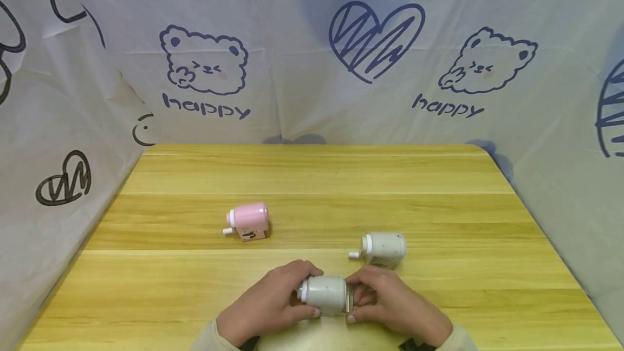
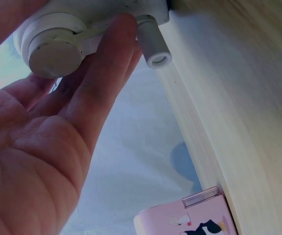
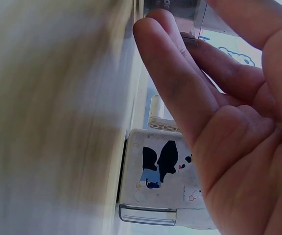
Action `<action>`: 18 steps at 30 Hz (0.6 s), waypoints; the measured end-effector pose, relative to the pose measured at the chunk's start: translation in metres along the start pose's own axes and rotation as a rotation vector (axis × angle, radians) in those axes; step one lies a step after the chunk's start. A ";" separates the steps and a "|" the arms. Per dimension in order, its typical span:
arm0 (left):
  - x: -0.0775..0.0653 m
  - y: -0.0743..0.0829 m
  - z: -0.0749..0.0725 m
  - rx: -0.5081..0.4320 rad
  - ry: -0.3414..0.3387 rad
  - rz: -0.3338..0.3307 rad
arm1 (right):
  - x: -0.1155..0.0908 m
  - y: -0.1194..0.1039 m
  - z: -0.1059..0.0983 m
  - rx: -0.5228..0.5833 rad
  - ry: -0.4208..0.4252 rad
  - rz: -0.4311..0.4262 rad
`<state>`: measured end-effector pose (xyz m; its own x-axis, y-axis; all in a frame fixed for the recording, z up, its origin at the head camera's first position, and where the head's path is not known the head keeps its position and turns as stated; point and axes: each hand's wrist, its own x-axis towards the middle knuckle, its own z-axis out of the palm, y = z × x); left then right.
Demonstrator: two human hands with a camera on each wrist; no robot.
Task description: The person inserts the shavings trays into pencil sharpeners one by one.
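Observation:
A white crank pencil sharpener point(image 1: 325, 292) is between the two hands near the front of the table. The left hand point(image 1: 273, 299) grips its crank end, thumb on the near side and fingers on the far side. In the left wrist view the round knob point(image 2: 55, 53) and crank handle point(image 2: 154, 45) show beside the fingers. The right hand point(image 1: 397, 305) pinches a clear part point(image 1: 349, 298) at the sharpener's right end. The right wrist view shows this part only partly, behind the fingertips.
A second white sharpener point(image 1: 386, 246) stands just beyond the right hand, its crank to the left. Farther back on the left is a pink sharpener point(image 1: 251, 220). The wooden table point(image 1: 312, 172) meets a printed cloth point(image 1: 287, 69) at its back edge.

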<state>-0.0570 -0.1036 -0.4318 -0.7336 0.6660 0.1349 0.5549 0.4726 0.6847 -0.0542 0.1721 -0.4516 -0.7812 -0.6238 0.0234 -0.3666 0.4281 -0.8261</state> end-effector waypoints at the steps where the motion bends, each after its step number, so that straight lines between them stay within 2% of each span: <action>1: 0.000 0.000 0.000 0.002 0.001 0.001 | 0.000 0.000 0.000 -0.004 -0.001 0.000; 18: 0.000 0.002 0.000 0.007 0.007 0.006 | 0.000 -0.001 -0.001 -0.010 -0.008 -0.003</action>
<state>-0.0559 -0.1031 -0.4307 -0.7333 0.6645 0.1439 0.5617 0.4728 0.6789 -0.0546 0.1724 -0.4507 -0.7758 -0.6306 0.0211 -0.3739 0.4326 -0.8204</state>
